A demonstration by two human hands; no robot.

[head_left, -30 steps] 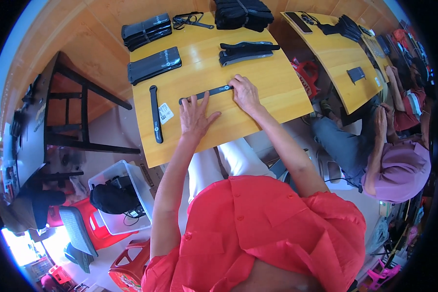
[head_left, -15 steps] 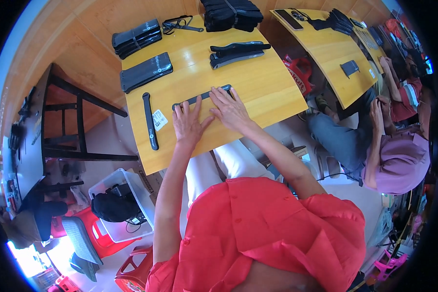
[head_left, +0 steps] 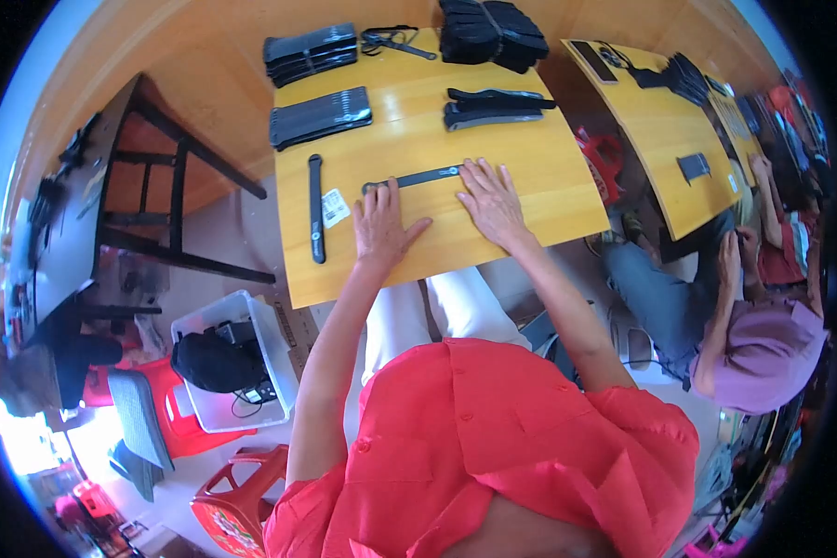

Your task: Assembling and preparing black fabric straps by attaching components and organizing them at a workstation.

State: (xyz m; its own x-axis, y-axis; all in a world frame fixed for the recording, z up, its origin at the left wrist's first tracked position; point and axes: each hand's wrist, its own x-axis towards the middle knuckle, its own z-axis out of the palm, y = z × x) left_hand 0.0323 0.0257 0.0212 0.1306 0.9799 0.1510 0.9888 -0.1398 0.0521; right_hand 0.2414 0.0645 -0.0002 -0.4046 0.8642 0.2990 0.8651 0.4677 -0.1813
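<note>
A narrow black strap (head_left: pixel 426 177) lies flat across the middle of the yellow wooden table (head_left: pixel 409 246). My left hand (head_left: pixel 382 226) rests palm down, its fingertips on the strap's left end and its thumb spread out. Flat on the table at the other end is my right hand (head_left: pixel 496 205), with fingers apart, its index fingertip at or beside the strap's tip. A second black strap (head_left: pixel 316 209) lies lengthwise at the table's left, next to a white printed label (head_left: pixel 336 208).
Behind are stacked black straps (head_left: pixel 321 118), a banded bundle (head_left: pixel 311 54), a larger dark bundle (head_left: pixel 491 35) and loose folded straps (head_left: pixel 495 107). A plastic bin (head_left: pixel 284 372) stands on the floor at left. A person in purple (head_left: pixel 763 358) sits at right beside another table (head_left: pixel 665 121).
My right hand has slid to the right along the strap, uncovering its middle. My left hand stays at the left end. The whole view has shifted.
</note>
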